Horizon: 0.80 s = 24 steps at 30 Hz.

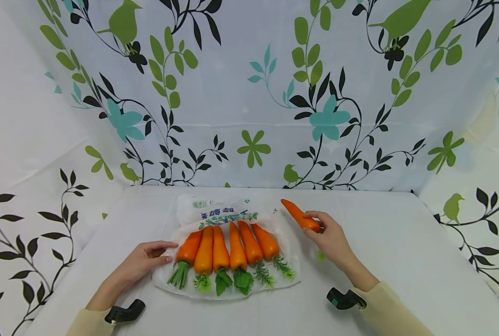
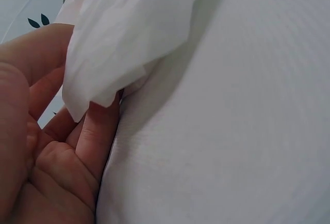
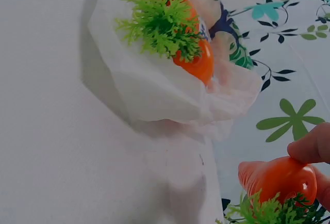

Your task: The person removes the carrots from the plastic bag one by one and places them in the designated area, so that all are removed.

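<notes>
My left hand (image 1: 146, 259) holds the left edge of a white plastic bag (image 1: 165, 275), thumb and fingers around it. In the left wrist view, a raised flap of the bag (image 2: 129, 38) covers some fingertips. Several orange carrots (image 1: 220, 249) lie side by side on the bag, green tops towards me and tips by its printed band. To the right of the bag, my right hand (image 1: 330, 237) grips another carrot (image 1: 295, 214) by its thick end, its tip pointing up and left. Its leafy green top (image 3: 273, 208) hangs below the fingers in the right wrist view.
A white table (image 1: 384, 233) lies under the bag. Behind it and at both sides hangs cloth (image 1: 232, 93) printed with leaves, birds and flowers. A black wrist device sits at the left sleeve (image 1: 87, 322), another at the right sleeve (image 1: 388, 308).
</notes>
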Tool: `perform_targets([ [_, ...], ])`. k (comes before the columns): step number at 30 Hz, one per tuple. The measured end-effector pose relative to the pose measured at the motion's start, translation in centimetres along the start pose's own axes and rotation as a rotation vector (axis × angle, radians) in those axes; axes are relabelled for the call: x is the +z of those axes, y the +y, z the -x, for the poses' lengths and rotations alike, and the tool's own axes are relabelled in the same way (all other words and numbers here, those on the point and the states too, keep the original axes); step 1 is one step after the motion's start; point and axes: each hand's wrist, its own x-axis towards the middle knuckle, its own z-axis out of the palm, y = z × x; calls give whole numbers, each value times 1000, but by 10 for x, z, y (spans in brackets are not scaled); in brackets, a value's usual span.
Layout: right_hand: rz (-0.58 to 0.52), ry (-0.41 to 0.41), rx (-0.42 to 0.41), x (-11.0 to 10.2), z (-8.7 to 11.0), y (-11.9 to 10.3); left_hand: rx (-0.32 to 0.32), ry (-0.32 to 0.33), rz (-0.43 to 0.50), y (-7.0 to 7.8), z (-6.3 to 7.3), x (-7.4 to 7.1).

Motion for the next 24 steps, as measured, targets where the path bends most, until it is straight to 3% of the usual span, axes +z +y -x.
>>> perform_targets([
  [12,55,-10,103,8,-1,25,-17,-3,-13,3,1,1],
  [24,68,-61,116,12,-2,32,-25,7,-11,3,2,2],
])
